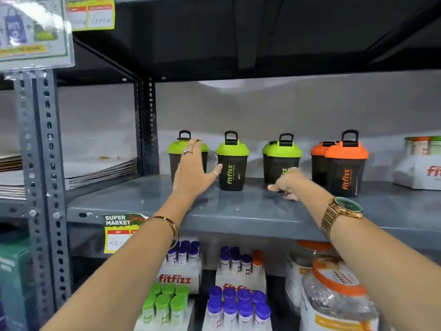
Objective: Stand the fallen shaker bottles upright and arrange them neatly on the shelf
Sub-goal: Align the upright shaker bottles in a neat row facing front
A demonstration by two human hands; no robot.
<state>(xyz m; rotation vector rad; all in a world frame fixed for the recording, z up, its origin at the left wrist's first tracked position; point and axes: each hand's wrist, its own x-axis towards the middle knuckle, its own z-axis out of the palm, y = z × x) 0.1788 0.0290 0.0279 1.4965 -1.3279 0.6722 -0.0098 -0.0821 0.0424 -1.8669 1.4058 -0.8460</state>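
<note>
Your bare forearms reach over the grey metal shelf (238, 211): spread left hand (193, 170) fronts the upright far-left green-lidded black plastic shaker bottle (175, 151), nearer than your loosely curled, empty right hand (288, 185).

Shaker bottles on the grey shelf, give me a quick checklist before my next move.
1. All visible shaker bottles upright: ok.
2. Left hand open, gripping nothing: ok.
3. Leftmost green bottle position: cannot tell, hand covers it.
4. Middle green bottle logo facing out: ok.
5. Right hand low before the right green pair, grip: cannot tell.
6. Orange pair standing front-to-back: ok.
</note>
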